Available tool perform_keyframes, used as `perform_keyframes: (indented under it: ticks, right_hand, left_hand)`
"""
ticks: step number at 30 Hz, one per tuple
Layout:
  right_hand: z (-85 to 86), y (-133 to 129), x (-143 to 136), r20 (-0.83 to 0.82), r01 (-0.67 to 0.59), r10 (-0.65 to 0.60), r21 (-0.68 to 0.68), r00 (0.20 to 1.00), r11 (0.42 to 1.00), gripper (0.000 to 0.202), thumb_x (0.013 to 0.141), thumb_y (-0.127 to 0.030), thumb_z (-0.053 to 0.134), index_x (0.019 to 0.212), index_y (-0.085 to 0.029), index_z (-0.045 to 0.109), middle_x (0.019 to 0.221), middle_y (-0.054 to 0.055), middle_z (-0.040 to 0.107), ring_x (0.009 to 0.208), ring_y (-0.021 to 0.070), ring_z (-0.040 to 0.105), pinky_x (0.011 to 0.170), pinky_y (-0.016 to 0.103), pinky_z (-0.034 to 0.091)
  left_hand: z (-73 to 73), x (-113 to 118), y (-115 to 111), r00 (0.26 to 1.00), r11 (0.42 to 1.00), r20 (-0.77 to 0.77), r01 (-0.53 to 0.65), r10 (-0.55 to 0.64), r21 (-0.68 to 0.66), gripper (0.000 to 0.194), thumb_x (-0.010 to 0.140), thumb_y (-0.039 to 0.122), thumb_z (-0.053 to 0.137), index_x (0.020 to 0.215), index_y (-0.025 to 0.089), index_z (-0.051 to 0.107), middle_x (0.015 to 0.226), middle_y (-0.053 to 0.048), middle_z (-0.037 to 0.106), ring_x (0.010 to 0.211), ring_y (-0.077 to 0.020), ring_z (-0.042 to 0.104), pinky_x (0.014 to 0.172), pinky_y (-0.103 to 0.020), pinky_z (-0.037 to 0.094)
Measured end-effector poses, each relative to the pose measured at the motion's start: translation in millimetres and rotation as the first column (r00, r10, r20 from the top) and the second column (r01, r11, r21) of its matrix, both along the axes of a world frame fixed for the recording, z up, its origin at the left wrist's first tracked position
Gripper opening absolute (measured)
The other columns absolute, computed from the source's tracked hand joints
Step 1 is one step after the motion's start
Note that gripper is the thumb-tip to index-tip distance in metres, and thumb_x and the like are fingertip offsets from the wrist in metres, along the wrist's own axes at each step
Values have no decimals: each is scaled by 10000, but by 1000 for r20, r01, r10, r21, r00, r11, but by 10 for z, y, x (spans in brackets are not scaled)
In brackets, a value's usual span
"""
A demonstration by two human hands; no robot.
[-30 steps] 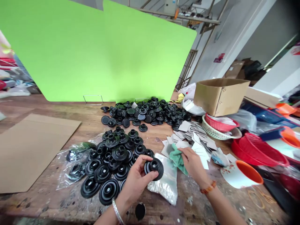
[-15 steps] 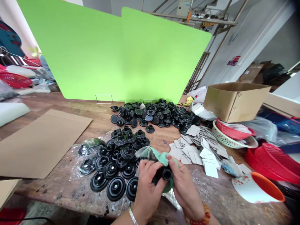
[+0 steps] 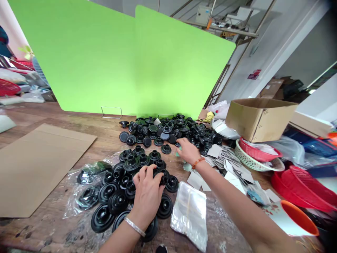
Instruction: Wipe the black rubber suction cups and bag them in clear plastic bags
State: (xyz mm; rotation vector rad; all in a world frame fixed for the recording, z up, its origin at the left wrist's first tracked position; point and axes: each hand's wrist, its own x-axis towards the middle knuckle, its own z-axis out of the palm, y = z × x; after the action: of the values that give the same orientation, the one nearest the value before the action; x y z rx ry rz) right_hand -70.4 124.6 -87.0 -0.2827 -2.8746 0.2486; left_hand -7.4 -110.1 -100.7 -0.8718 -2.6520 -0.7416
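Observation:
My left hand is over the near cluster of round black knobs, its fingers curled round a black knob. Further forward, my right hand reaches to the front edge of the back heap of black knobs. A pale green cloth shows under its palm, and its fingers are bent over; whether they also touch a knob is hard to see. A stack of clear plastic bags lies right of my left hand.
Brown cardboard and a crumpled clear bag lie left. Grey-white cards, a white basket, an open carton, red baskets and an orange-lined container stand right. Green panels rise behind.
My hands were together round a knob and the cloth; they have parted. The left moved to the near cluster, the right went forward to the back heap with the cloth. The bag stack is uncovered.

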Motion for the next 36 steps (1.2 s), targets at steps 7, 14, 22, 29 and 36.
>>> perform_keyframes:
  ticks: [7, 14, 22, 29, 36]
  right_hand:
    - [-400, -181, -492, 156, -107, 119, -81, 981, 991, 445, 824, -73, 527, 1246, -202, 583, 1142, 94, 654, 963, 205, 632, 820, 273, 442]
    - [-19, -222, -87, 55, -129, 135, -94, 989, 987, 364, 883, -161, 503, 1242, -169, 563, 1235, 114, 606, 1078, 222, 581, 928, 316, 418]
    - [676, -541, 882, -192, -626, 602, -364, 775, 690, 470, 841, -160, 543, 1300, -260, 532, 1178, 32, 645, 1098, 192, 582, 976, 339, 428]
    - [514, -811, 1218, -428, -391, 17, -807, 903, 443, 272, 899, -382, 544, 1113, -249, 647, 1212, 43, 616, 1113, 202, 561, 982, 347, 427]
    - [80, -1137, 1348, -97, -144, -139, -915, 985, -377, 382, 808, -524, 624, 943, -168, 650, 818, 43, 676, 732, 170, 619, 680, 286, 495]
  left_hand:
    - [-43, -85, -20, 999, 996, 13, -28, 29, -80, 305, 804, 153, 630, 1104, 203, 653, 1117, -103, 652, 1143, -346, 443, 911, -522, 331]
    - [23, -152, -99, 993, 963, 113, -2, -30, 270, 415, 840, 193, 596, 1252, 221, 550, 1293, -110, 529, 1231, -295, 441, 1037, -502, 348]
    - [84, -117, 127, 702, 611, 503, -121, -504, 782, 608, 716, 196, 714, 1274, 235, 474, 1270, -75, 580, 1126, -232, 583, 964, -371, 476]
    - [161, 75, 102, 557, 541, 531, -166, -639, 824, 580, 670, 226, 777, 1196, 233, 532, 1116, -41, 672, 1020, -218, 626, 902, -341, 498]
    - [81, 162, 78, 876, 746, 422, -116, -235, 656, 516, 739, 358, 707, 1228, 285, 560, 1216, -43, 593, 1080, -248, 572, 981, -395, 416]
